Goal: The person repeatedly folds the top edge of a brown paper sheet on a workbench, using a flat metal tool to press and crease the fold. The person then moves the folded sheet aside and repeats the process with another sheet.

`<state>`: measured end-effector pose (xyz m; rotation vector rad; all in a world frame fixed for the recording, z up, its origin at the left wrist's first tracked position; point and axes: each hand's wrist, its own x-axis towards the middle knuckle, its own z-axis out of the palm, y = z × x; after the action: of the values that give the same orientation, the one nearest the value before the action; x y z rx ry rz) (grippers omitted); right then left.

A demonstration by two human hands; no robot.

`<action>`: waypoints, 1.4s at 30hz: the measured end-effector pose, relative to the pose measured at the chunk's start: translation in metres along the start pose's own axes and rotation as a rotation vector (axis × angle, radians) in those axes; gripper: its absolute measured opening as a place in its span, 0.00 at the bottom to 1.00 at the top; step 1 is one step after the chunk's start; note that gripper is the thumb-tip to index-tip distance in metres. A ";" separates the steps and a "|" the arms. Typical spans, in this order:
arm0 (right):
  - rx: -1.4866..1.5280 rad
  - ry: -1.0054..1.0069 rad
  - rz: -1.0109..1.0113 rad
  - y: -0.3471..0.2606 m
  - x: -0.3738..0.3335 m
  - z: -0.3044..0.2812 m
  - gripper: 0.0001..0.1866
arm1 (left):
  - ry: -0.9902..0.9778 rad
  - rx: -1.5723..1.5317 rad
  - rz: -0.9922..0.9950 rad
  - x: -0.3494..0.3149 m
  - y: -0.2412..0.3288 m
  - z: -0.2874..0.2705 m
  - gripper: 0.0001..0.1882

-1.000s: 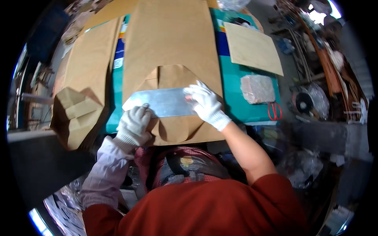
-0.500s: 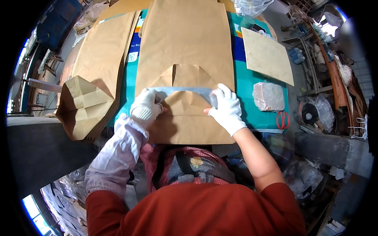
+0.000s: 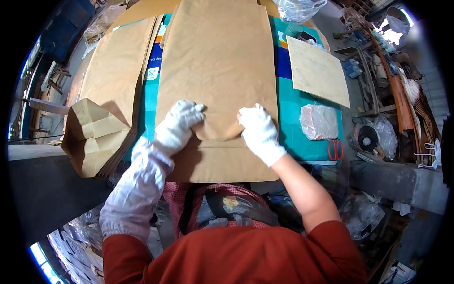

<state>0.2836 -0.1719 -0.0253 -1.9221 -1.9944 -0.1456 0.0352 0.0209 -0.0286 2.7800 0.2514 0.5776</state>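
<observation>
Since half a second ago, my left hand point(image 3: 179, 124) and right hand point(image 3: 261, 133) have drawn closer together, and the peaked end of the brown paper sack point(image 3: 217, 61) has flattened, with the metal plate gone from view. A teal sheet point(image 3: 289, 106) spreads underneath. On it the sack lies lengthwise, straight in front of me — a curved fold point(image 3: 220, 133) crosses it near my end. To the left lies a stack of similar sacks point(image 3: 116, 71), its near end opened into a diamond. A cream board point(image 3: 318, 71) lies to the right. My gloved hands sit apart, fingers curled, at either end of the fold — whether they pinch the paper, I cannot tell. Right of them rest a plastic-wrapped block point(image 3: 319, 122) and, smallest, red loop handles point(image 3: 336, 147).
</observation>
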 end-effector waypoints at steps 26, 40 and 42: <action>0.623 -0.017 1.000 0.099 0.032 -0.006 0.22 | -0.333 -0.340 -1.170 0.001 -0.005 -0.072 0.18; 0.149 -0.151 0.494 -0.028 0.001 -0.008 0.21 | 0.257 -0.029 -0.756 -0.040 -0.011 -0.183 0.09; 0.389 0.045 0.436 -0.074 0.059 0.005 0.22 | 0.329 0.226 -0.791 -0.068 -0.045 -0.226 0.16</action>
<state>0.2097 -0.1190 0.0022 -2.0061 -1.4006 0.2892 -0.1241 0.1030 0.1311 2.4478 1.4679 0.8026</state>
